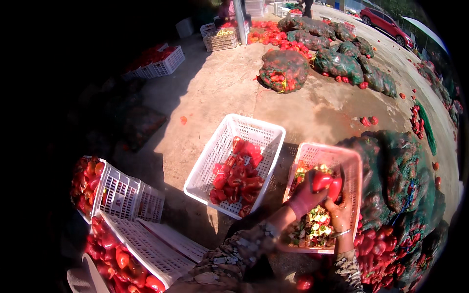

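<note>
A red bell pepper (322, 181) is held above the pink plastic crate (355, 171). My left hand (307, 196), in a dark pink glove, is closed round it from the left. My right hand (341, 211), bare and with a bracelet at the wrist, grips the pepper's right side, its thumb toward me. The far fingers of this hand are partly lost in shadow. Beneath both hands, pale pepper cores and seeds (317, 222) with red scraps lie in the crate. To the left, a white crate (199, 183) contains several opened red pepper pieces (237, 178).
Stacked white crates of red peppers (119, 256) stand close at my left. Green mesh sacks (405, 171) of peppers crowd my right side. Further off are another full sack (284, 71), loose peppers, a crate (221, 41) by a post, and a red car (386, 24).
</note>
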`<state>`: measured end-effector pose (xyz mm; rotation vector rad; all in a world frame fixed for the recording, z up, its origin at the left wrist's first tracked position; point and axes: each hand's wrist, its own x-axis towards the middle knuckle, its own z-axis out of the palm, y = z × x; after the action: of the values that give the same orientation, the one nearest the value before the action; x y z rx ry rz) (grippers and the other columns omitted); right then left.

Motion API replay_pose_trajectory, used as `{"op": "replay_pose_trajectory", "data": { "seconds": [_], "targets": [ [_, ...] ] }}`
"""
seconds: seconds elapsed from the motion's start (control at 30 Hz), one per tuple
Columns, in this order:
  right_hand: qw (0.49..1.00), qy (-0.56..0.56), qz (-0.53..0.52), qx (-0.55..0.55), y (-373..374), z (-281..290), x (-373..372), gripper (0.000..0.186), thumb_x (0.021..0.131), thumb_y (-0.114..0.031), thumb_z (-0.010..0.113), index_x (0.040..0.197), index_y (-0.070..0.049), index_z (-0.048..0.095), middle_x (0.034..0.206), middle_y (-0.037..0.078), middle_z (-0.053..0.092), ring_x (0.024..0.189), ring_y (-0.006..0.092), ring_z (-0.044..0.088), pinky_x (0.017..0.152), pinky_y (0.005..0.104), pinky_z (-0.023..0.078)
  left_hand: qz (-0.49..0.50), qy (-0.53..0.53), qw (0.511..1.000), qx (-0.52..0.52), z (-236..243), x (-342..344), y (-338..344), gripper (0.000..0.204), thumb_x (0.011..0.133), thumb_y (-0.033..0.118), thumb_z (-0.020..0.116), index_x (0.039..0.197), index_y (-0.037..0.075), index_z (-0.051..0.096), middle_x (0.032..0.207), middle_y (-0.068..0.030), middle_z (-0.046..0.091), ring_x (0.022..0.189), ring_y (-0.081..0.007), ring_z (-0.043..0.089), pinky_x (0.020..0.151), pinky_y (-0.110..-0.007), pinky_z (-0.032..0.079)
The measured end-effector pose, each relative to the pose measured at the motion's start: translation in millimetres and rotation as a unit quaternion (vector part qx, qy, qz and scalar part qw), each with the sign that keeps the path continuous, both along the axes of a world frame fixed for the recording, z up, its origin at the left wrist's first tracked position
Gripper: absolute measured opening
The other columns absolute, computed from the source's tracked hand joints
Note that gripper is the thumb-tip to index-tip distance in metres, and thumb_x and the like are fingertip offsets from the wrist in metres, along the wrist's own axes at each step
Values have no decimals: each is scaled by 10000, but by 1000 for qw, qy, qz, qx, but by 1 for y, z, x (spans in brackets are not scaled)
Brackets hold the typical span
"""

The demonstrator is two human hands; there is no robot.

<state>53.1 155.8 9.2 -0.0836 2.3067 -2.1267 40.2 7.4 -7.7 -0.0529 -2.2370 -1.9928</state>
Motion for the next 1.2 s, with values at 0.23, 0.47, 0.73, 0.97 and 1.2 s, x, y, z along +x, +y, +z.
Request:
{"op": "replay_pose_trajectory", "data": {
  "seconds": [0.23,0.47,0.73,0.97,1.2],
  "targets": [
    [974,-115,92,-169,23,8,-12,465,785,-50,694,1222,43,567,945,90,671,789,148,651,683,270,529,-86,30,996,16,-16,-16,-1,558,831,255,716,1295,82,459,1095,-183,657,1037,-303,648,878,-385,508],
    [980,-115,92,-132,33,4,-3,291,831,-55,665,1111,24,645,940,70,703,767,115,655,674,246,518,-152,-45,954,256,3,-1,-22,284,886,3,628,1164,60,646,1324,-95,467,1211,-218,507,980,-333,510],
    [967,-133,62,-207,45,-2,13,321,844,-20,623,1163,6,633,930,42,689,790,98,635,678,221,497,-161,129,976,75,-16,-7,-17,271,874,-51,603,1129,16,667,1329,-145,496,1211,-242,524,981,-332,513],
    [970,-153,22,-187,48,-9,26,341,836,-61,643,1172,-9,618,920,54,677,790,116,642,684,232,512,-168,65,970,161,-8,0,-16,238,880,-40,591,1114,-54,633,1340,-175,489,1239,-288,513,996,-363,506],
    [954,-199,-16,-223,72,-40,38,334,857,-108,636,1175,-16,593,928,70,673,792,131,645,694,261,527,-195,178,965,1,-18,-7,-14,331,881,-86,571,1211,-67,576,1348,-169,481,1247,-259,501,997,-364,502]
  ]
}}
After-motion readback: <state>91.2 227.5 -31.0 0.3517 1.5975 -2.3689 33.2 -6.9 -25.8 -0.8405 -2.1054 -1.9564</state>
